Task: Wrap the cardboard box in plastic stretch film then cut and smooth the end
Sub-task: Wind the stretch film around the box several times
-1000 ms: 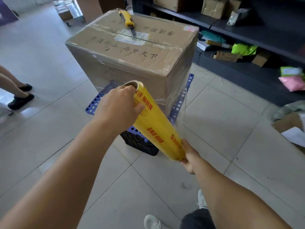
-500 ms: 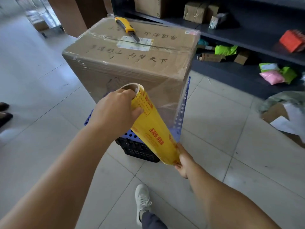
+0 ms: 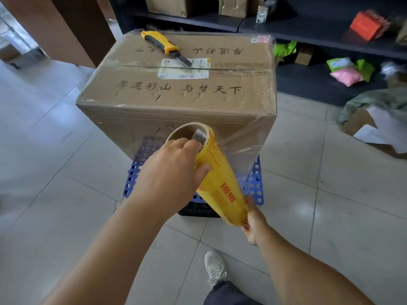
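Note:
A large cardboard box [image 3: 180,100] with black writing on top stands on a blue perforated crate [image 3: 255,183]; clear film covers its sides. I hold a yellow stretch film roll [image 3: 222,186] tilted in front of the box. My left hand [image 3: 174,172] grips its upper end, fingers hooked into the cardboard core. My right hand [image 3: 253,223] grips the lower end. A clear sheet of film [image 3: 244,146] stretches from the roll to the box's right front corner. A yellow utility knife [image 3: 164,46] lies on the box top.
Dark shelving [image 3: 308,29] with parcels and coloured bags runs behind and right of the box. Torn cardboard and paper [image 3: 374,128] lie on the tiled floor at right. A brown panel [image 3: 66,29] stands at left. My shoe [image 3: 214,267] is below the roll.
I have stepped around the box toward its front face, carrying the roll with both hands; the film now pulls across the right front corner. The knife stays on top.

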Demonstrator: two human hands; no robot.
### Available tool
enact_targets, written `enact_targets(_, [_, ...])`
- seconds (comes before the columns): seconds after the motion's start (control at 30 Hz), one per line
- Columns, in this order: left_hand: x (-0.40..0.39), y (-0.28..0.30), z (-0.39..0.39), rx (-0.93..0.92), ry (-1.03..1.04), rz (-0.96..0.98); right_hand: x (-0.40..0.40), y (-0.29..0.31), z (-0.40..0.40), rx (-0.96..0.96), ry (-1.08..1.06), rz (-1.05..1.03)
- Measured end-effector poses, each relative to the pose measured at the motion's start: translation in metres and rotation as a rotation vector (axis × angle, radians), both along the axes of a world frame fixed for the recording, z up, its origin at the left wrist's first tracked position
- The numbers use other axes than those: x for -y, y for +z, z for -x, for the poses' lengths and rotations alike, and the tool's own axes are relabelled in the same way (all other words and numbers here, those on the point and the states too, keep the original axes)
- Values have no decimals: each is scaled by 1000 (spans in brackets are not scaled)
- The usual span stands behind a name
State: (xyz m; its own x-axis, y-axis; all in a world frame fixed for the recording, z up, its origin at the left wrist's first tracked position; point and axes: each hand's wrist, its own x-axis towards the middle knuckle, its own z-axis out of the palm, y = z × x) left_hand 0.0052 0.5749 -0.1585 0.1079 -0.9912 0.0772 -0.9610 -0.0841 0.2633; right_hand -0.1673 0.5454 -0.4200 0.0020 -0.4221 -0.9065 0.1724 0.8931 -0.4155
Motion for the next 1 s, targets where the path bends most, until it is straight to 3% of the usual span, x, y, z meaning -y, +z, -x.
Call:
enact_targets(0.47, [7, -4, -38, 3, -217, -17, -28, 7, -24, -70, -244, -29])
enact_targets(0.77, [12, 0, -98, 13, -458, 6, -71, 8, -89, -41, -490, 14])
enact_targets(1.0, [7, -1, -130, 33, -476, 4, -99, 6, -120, -77, -565, -27])
